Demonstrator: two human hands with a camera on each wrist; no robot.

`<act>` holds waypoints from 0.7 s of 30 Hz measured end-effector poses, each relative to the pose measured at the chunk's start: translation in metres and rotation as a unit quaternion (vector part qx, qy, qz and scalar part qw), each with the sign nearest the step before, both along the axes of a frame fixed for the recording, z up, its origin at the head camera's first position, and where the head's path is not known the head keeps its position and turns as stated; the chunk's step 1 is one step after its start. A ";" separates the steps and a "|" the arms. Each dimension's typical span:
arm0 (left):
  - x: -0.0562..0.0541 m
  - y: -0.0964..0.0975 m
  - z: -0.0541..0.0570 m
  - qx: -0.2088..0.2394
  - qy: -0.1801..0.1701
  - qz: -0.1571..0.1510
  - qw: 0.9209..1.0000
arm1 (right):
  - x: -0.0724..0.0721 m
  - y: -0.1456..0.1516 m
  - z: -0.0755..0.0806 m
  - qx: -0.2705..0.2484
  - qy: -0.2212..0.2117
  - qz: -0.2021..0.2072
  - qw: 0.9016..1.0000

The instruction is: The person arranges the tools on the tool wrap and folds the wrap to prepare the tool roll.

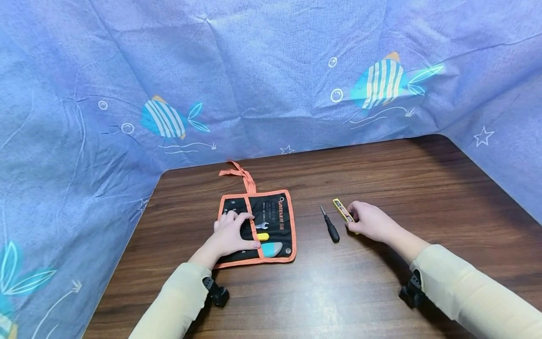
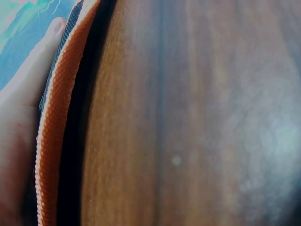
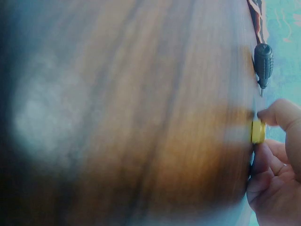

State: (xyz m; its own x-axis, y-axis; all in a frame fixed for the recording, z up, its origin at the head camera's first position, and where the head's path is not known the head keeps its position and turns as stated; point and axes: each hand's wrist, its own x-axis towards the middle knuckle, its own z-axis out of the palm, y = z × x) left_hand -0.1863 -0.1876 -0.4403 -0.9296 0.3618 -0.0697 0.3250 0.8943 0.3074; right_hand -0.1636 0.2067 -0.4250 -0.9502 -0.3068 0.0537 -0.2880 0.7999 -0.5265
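Observation:
My left hand rests on a black tool pouch with orange edging, thumb and index finger spread along its pocket edge. Out of the pocket stick a wrench head, a yellow tool end and a turquoise-and-grey tool end. To the right, my right hand pinches a flat yellow bar with a printed face between thumb and finger, low at the table. Its exact kind is unclear. Between pouch and bar lies a black-handled screwdriver, its shaft pointing away.
Orange tie straps trail from the pouch's far edge. The brown wooden table meets a blue fish-print cloth at its back and sides. Small black cameras sit at both wrists.

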 end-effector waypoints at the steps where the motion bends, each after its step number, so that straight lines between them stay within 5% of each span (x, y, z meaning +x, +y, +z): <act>1: 0.000 0.000 0.000 -0.001 0.001 -0.001 1.000 | 0.000 0.000 0.000 0.002 0.002 -0.001 1.000; 10: 0.000 0.000 -0.001 0.000 0.007 -0.007 1.000 | -0.005 0.008 -0.002 -0.005 0.023 0.006 1.000; 21: 0.001 0.000 0.000 -0.004 0.005 -0.003 1.000 | -0.027 -0.003 0.006 -0.015 0.019 0.011 1.000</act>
